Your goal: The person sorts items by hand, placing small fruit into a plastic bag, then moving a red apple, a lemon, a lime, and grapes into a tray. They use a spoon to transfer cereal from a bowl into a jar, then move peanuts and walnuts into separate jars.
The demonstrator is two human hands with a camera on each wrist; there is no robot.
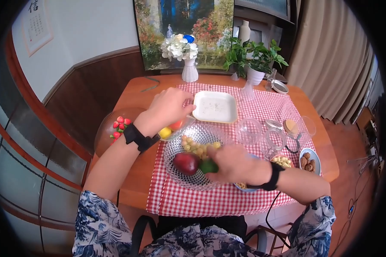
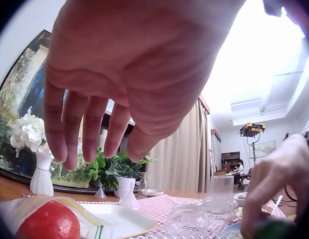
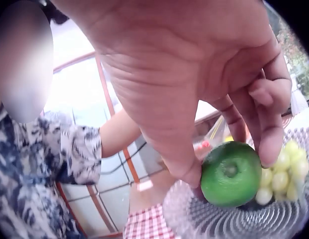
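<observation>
My right hand [image 1: 236,165] pinches a round green fruit, like a lime [image 3: 231,174], between thumb and fingers, over the glass bowl [image 1: 176,177]. Pale green grapes [image 1: 193,145] and a dark red, mango-like fruit [image 1: 185,163] lie in that bowl, right beside the green fruit. My left hand [image 1: 170,105] hovers with loosely bent fingers near the left edge of the white tray [image 1: 214,107], holding nothing. Below it, a clear zip bag [image 2: 97,224] contains a round red fruit [image 2: 50,221] and a yellow fruit [image 1: 165,132].
Strawberries [image 1: 121,122] sit on a brown plate [image 1: 103,137] at the left. Clear jars [image 1: 248,130], nuts [image 1: 283,161] and a bowl of walnuts [image 1: 307,162] stand to the right on the checked cloth [image 1: 180,203]. A flower vase [image 1: 190,70] and potted plant [image 1: 255,75] stand behind.
</observation>
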